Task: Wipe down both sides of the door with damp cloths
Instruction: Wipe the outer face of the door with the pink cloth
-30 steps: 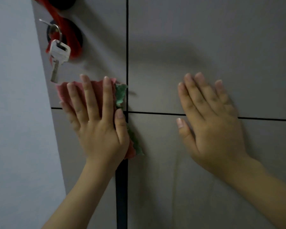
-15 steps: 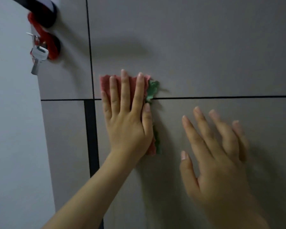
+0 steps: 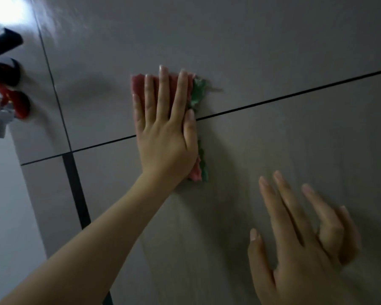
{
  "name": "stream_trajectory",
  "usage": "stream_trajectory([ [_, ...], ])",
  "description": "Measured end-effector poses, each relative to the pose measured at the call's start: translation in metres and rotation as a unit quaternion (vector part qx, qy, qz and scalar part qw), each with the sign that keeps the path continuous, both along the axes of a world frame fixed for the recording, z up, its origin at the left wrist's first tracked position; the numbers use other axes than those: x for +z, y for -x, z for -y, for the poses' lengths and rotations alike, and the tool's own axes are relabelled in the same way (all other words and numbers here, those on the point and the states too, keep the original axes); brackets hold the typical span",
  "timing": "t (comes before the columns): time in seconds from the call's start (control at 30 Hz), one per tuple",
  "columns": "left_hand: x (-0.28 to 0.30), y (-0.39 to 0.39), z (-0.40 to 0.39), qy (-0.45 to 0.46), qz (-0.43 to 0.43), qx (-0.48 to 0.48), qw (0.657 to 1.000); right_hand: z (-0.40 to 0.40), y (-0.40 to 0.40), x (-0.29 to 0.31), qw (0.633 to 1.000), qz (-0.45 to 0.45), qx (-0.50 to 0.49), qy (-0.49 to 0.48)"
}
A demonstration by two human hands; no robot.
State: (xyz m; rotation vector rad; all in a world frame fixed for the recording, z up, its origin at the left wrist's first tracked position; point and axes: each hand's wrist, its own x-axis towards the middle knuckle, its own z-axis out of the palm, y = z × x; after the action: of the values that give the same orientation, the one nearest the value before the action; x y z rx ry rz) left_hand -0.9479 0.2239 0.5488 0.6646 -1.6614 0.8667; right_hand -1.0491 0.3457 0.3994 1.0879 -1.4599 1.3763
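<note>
Right now, door: the gray door (image 3: pixel 273 51) fills most of the view, and thin dark lines cut it into panels.
Cloth: a red cloth (image 3: pixel 139 84) with a green edge lies flat on the door, near the middle, across one thin dark line.
Left hand: the left hand (image 3: pixel 165 133) lies flat on top of the cloth and presses it to the door.
Left fingers: the fingers (image 3: pixel 163 91) are straight and close together, pointing up, and the thumb lies along the green edge.
Right hand: the right hand (image 3: pixel 301 245) is low on the right, well apart from the cloth, and holds nothing.
Right fingers: they are straight and spread a little, but the picture is blurry there, so it is hard to tell if they touch the door.
Handle: a black door handle (image 3: pixel 2 45) sticks out at the far left, near the door's edge.
Key: a silver key (image 3: pixel 1 122) hangs below the handle, next to a red loop (image 3: pixel 18 102).
Wall: a pale wall (image 3: pixel 5 205) shows to the left of the door.
</note>
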Motion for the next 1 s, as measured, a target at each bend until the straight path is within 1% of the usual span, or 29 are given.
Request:
stream_trajectory([
  [0.1, -0.031, -0.001, -0.006, 0.018, 0.079, -0.001, 0.997, -0.007, 0.011, -0.002, 1.000, 0.011, -0.001, -0.009],
  [0.17, -0.024, -0.004, -0.006, 0.023, 0.092, -0.002, 0.995, -0.009, 0.013, -0.002, 1.000, 0.015, 0.005, -0.007],
  [0.23, -0.002, 0.006, -0.010, 0.019, 0.065, 0.009, 0.998, -0.008, 0.014, -0.005, 1.000, 0.018, 0.011, -0.007],
  [0.3, 0.019, 0.029, -0.017, 0.011, 0.012, 0.009, 1.000, -0.006, 0.014, -0.009, 0.999, 0.028, 0.023, -0.005],
  [0.33, 0.022, 0.041, -0.022, 0.012, -0.004, 0.008, 1.000, -0.004, 0.015, -0.010, 0.999, 0.031, 0.028, 0.000],
  [0.37, 0.018, 0.051, -0.026, 0.018, 0.000, 0.004, 1.000, -0.004, 0.016, -0.011, 0.999, 0.035, 0.032, 0.007],
  [0.43, -0.004, 0.060, -0.029, 0.045, 0.066, -0.010, 0.997, -0.003, 0.021, -0.012, 0.998, 0.044, 0.032, 0.020],
  [0.5, -0.025, 0.053, -0.028, 0.064, 0.145, -0.012, 0.987, -0.004, 0.028, -0.013, 0.999, 0.043, 0.025, 0.008],
  [0.57, -0.027, 0.043, -0.025, 0.079, 0.183, -0.015, 0.980, -0.005, 0.032, -0.013, 0.999, 0.038, 0.021, -0.014],
  [0.63, -0.024, 0.038, -0.024, 0.082, 0.180, -0.014, 0.980, -0.006, 0.035, -0.014, 0.999, 0.029, 0.019, -0.023],
  [0.7, -0.018, 0.043, -0.029, 0.066, 0.157, -0.009, 0.985, -0.008, 0.039, -0.014, 0.999, 0.022, 0.022, -0.024],
  [0.77, -0.010, 0.056, -0.036, 0.049, 0.127, -0.008, 0.991, -0.009, 0.042, -0.016, 0.999, 0.014, 0.025, -0.032],
  [0.83, 0.004, 0.076, -0.043, 0.052, 0.114, -0.004, 0.992, -0.009, 0.045, -0.016, 0.998, 0.007, 0.038, -0.040],
  [0.9, 0.017, 0.096, -0.051, 0.067, 0.121, -0.004, 0.990, -0.010, 0.046, -0.014, 0.997, 0.004, 0.069, -0.022],
  [1.0, 0.020, 0.105, -0.052, 0.078, 0.146, 0.001, 0.986, -0.014, 0.052, -0.011, 0.992, 0.010, 0.115, 0.043],
])
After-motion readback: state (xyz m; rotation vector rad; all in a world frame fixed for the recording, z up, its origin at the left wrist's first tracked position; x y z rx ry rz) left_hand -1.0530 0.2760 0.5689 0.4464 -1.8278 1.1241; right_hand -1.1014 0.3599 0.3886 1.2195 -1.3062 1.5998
